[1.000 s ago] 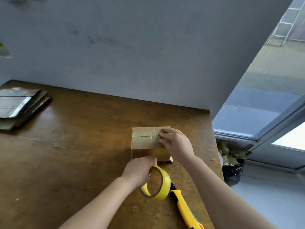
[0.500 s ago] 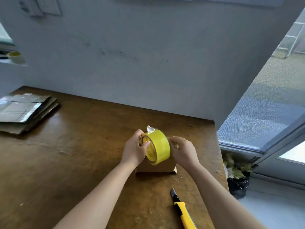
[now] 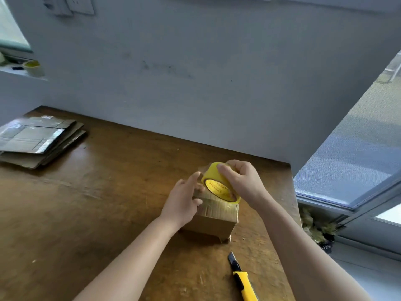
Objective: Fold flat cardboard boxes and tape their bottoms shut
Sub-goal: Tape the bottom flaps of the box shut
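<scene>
A small folded cardboard box point(image 3: 213, 222) stands on the wooden table point(image 3: 97, 213), its taped face up. My right hand point(image 3: 240, 181) grips a yellow tape roll point(image 3: 218, 183) just above the box's far edge. My left hand point(image 3: 184, 198) rests on the box's left top, fingers mostly straight, index finger touching the roll's side. Clear tape seems to run from the roll onto the box top. Part of the box is hidden by my hands.
A yellow utility knife point(image 3: 243, 279) lies near the table's front right, blade out. A stack of flat cardboard boxes point(image 3: 36, 142) sits at the far left. A second tape roll point(image 3: 33, 67) stands on a window ledge. The table ends at the right, beside a glass door.
The roll went from my left hand, low beside the box, up over the box and into my right hand. My left hand let go and now presses the box top.
</scene>
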Tool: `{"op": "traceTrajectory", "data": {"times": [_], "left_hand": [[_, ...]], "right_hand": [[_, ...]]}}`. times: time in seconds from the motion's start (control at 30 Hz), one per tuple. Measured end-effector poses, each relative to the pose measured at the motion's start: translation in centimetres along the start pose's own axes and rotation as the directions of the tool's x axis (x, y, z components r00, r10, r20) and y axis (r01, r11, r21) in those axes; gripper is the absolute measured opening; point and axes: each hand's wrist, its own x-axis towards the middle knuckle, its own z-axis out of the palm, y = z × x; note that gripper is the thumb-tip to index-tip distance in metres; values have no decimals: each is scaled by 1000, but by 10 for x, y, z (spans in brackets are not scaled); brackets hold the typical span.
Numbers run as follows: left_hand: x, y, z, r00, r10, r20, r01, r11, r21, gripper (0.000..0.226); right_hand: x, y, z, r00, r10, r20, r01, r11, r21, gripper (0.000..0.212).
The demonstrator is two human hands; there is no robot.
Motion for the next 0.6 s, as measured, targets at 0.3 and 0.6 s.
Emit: {"op": "traceTrajectory", "data": {"times": [0.3,0.6], "left_hand": [[3,-12,-6,989,-150,3,130,839,-528,39],[5,1,-16,931,-351,100,310,617,-723,33]], "right_hand": [[-8,1,13,999,27,19,-22,977,-211,23],[-4,-13,21,998,24,65,2,928,-373,34]]}}
